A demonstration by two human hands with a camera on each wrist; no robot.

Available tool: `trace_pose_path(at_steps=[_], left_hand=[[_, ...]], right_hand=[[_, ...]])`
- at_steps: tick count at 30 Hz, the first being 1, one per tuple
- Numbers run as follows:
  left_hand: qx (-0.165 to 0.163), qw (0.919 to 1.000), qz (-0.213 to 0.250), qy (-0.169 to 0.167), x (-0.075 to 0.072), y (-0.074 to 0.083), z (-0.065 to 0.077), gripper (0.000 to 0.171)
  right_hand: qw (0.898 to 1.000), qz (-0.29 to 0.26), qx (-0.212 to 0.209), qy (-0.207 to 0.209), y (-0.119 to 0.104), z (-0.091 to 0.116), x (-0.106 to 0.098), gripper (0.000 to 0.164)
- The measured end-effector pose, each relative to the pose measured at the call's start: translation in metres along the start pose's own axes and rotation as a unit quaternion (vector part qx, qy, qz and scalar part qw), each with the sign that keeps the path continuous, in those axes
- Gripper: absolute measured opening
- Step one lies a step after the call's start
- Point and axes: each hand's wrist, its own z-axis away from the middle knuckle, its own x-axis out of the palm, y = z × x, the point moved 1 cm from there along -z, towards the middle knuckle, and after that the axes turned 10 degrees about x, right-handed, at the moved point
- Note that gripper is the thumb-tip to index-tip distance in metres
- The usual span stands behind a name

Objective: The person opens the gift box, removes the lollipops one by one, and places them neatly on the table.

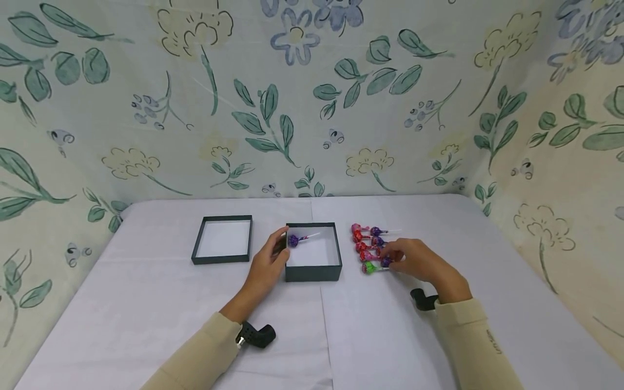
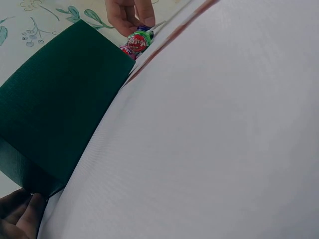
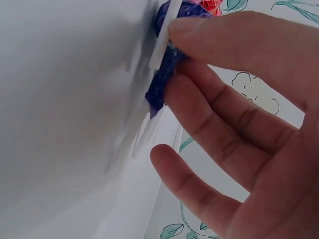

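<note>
A dark green box (image 1: 313,273) with a white inside stands on the table, a purple-wrapped lollipop (image 1: 293,240) lying in it. My left hand (image 1: 267,260) holds the box by its left side; in the left wrist view its fingertips (image 2: 34,209) touch a lower corner. To the right of the box, my right hand (image 1: 414,260) pinches a purple-wrapped lollipop (image 3: 167,74) between thumb and fingers, among the others lying there. Beside it are a green lollipop (image 1: 369,267), several red and pink lollipops (image 1: 359,246) and another purple one (image 1: 376,231).
A shallow green-rimmed lid (image 1: 221,261), white inside, lies left of the box. White cloth (image 1: 161,303) covers the table, and a flower-patterned curtain (image 1: 302,108) rises behind it and at the sides.
</note>
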Motion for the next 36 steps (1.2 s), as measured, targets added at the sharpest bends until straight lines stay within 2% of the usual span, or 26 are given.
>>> trace_pose_path(at_steps=[4,15,21,28,36], left_hand=[[0.0,1.0,-0.002,0.0,0.0,0.0,0.0,0.048],[0.005,1.0,0.006,0.0,0.0,0.001,0.0,0.049],[-0.004,1.0,0.005,-0.001,0.0,-0.002,-0.001,0.049],[0.005,0.9999,0.005,0.01,0.006,-0.037,-0.007,0.049],[0.008,0.9998,-0.01,0.014,0.007,-0.044,-0.006,0.048]], right_hand=[[1.0,0.0,0.01,-0.001,0.0,-0.001,0.001,0.029],[1.0,0.004,0.0,0.004,-0.002,-0.001,0.001,0.029],[1.0,0.005,-0.002,0.011,-0.003,-0.002,0.001,0.028],[1.0,0.005,-0.014,0.02,-0.002,-0.001,0.0,0.027],[1.0,0.001,-0.014,0.018,-0.002,0.0,0.0,0.027]])
